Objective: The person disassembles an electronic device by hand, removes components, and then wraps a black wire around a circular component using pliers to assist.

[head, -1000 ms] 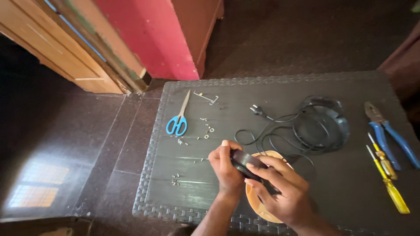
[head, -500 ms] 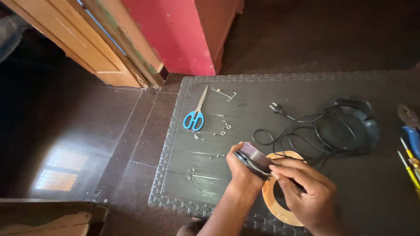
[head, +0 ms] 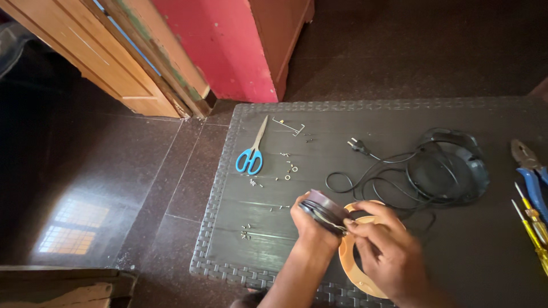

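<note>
Two hands grasp a dark round part (head: 324, 210) over the orange ring (head: 346, 259) near the table's (head: 342, 114) front edge: left hand (head: 311, 225) clasps it from below, right hand (head: 388, 251) pinches its rim; blue scissors (head: 251, 154) lie far left of the ring.

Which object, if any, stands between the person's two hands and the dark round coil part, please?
Nothing visible does: the left hand already grips the dark round coil part, and the right hand fingertips touch its edge.
</note>
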